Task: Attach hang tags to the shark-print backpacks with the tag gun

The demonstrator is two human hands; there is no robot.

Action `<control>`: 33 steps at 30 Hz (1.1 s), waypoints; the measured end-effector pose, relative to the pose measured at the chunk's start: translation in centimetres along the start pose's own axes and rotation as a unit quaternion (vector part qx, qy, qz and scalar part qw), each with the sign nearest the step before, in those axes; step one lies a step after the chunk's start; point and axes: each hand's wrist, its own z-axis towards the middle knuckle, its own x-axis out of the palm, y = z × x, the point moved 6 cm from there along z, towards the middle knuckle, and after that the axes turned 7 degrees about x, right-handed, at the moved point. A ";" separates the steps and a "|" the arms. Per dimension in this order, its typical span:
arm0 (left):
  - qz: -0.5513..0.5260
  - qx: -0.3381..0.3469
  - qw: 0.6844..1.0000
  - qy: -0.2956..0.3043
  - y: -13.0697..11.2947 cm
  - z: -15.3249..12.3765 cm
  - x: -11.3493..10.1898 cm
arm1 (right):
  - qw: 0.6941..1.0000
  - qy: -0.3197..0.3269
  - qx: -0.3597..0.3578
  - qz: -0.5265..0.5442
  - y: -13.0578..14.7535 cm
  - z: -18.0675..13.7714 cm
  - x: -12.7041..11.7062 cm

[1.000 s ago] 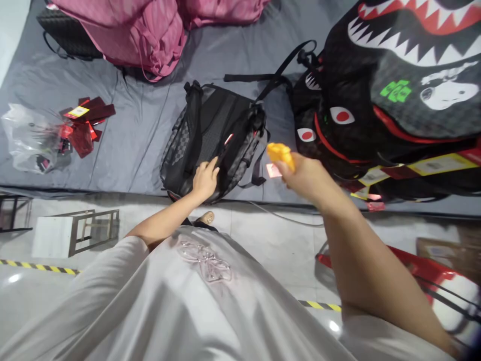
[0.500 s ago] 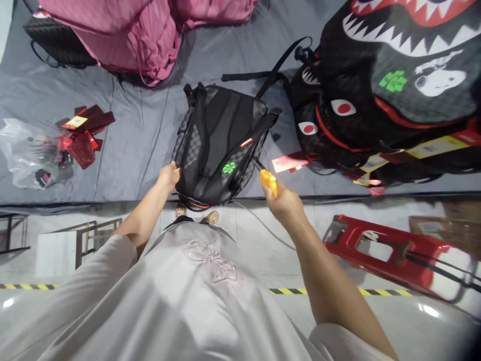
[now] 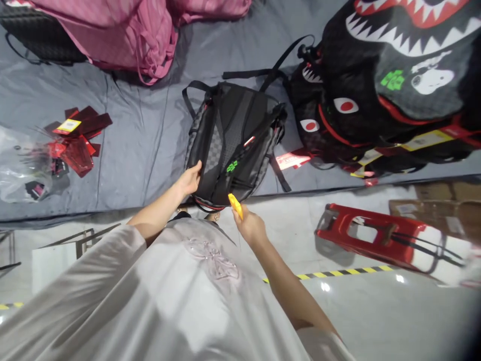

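A black and grey checkered backpack (image 3: 240, 128) lies with its straps facing up at the front edge of the grey-covered table. My left hand (image 3: 190, 179) grips its lower left side, thumb on top and the other fingers partly hidden. A yellow-handled tool (image 3: 235, 205) is closed inside my right hand (image 3: 250, 224), just off the backpack's bottom edge. The tool's front end points at the bag's lower part; its exact kind cannot be made out. On the bag's right strap sits a green patch (image 3: 232, 166).
Pink backpacks (image 3: 124, 35) lie at the back left. Black shark-mouth backpacks (image 3: 361, 85) are piled at right, with red tags (image 3: 293, 159) beside them. More dark red tags (image 3: 80, 133) and a clear plastic bag (image 3: 26, 165) lie left. A red stool (image 3: 372, 233) stands on the floor.
My right hand has brought the yellow tool left, from the backpack's right side to its bottom edge. The bag's right lower strap now hangs out to the right. My left hand still holds the side.
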 end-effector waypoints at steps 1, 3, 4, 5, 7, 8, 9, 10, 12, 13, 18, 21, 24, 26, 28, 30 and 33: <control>0.002 -0.003 1.000 0.013 -0.2 0.1 -0.1 | 1.000 -0.016 0.020 -0.004 -0.6 -0.3 0.0; 0.009 -0.027 0.999 0.034 -0.5 0.1 -0.4 | 0.995 -0.050 0.081 -0.014 -2.2 -1.0 0.3; 0.012 -0.044 0.998 0.042 -0.6 0.0 -0.5 | 0.992 -0.064 0.109 -0.013 -2.8 -1.2 0.5; 0.014 -0.057 0.997 0.050 -0.7 -0.1 -0.6 | 0.989 -0.076 0.130 -0.005 -3.2 -1.2 0.8; 0.014 -0.067 0.996 0.061 -0.8 -0.2 -0.7 | 0.986 -0.092 0.135 0.023 -3.1 -0.5 1.3; 0.013 -0.063 0.996 0.064 -0.8 -0.3 -0.7 | 0.986 -0.097 0.128 0.037 -2.7 0.1 1.5; 0.010 -0.052 0.996 0.068 -0.9 -0.3 -0.7 | 0.987 -0.098 0.120 0.045 -2.3 0.8 1.7; 0.006 -0.038 0.997 0.069 -0.9 -0.3 -0.7 | 0.988 -0.096 0.116 0.045 -2.0 1.5 1.8; 0.004 -0.012 0.998 0.055 -1.0 -0.1 -1.0 | 0.989 -0.083 0.118 0.032 -1.8 2.7 1.7; 0.003 -0.002 0.999 0.042 -1.0 0.0 -1.2 | 0.990 -0.077 0.119 0.025 -1.8 3.1 1.6; 0.000 0.024 1.000 -0.004 -1.2 0.4 -2.1 | 0.990 -0.076 0.110 0.042 -2.7 2.7 0.7; 0.001 0.052 0.999 -0.005 -1.7 0.0 -1.9 | 0.988 -0.087 0.115 0.050 -3.3 1.2 0.5; 0.010 0.069 0.997 -0.025 -2.3 -0.5 -1.1 | 0.988 -0.085 0.112 0.059 -3.4 0.4 0.5; 0.011 0.080 0.996 -0.034 -2.5 -0.7 -0.5 | 0.987 -0.092 0.111 0.070 -3.3 0.5 0.2; 0.015 0.093 0.995 -0.041 -2.6 -0.7 0.0 | 0.986 -0.090 0.117 0.075 -3.5 0.6 0.1; 0.025 0.095 0.994 -0.047 -2.4 -0.5 0.1 | 0.986 -0.085 0.122 0.078 -3.9 0.3 0.3; 0.025 0.097 0.994 -0.043 -2.2 -0.1 -0.2 | 0.986 -0.086 0.110 0.088 -5.0 -2.5 1.3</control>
